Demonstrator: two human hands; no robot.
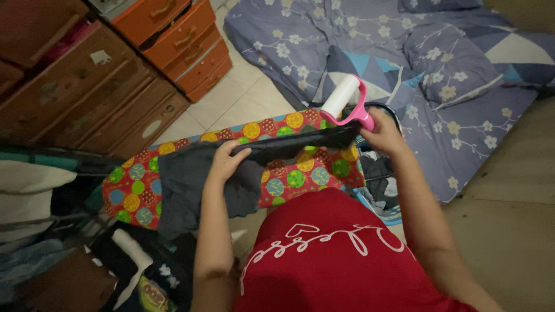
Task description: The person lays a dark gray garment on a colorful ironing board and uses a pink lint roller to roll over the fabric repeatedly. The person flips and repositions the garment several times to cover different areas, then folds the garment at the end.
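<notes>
Head camera looks down on a dark grey garment [196, 185] draped over a red ironing board [289, 173] patterned with coloured circles. Left hand [226, 160] is closed on the garment's upper edge, pulling it taut. Right hand [381, 132] grips both the fabric's far end and the pink handle of a white lint roller [342, 98], above the board's end near a floral blue bedsheet [439, 69].

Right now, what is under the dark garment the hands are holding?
Under the dark garment lies an ironing board with a red cover dotted in coloured circles. The left hand presses the cloth down; the right hand holds a pink lint roller. The board's middle is covered.
</notes>
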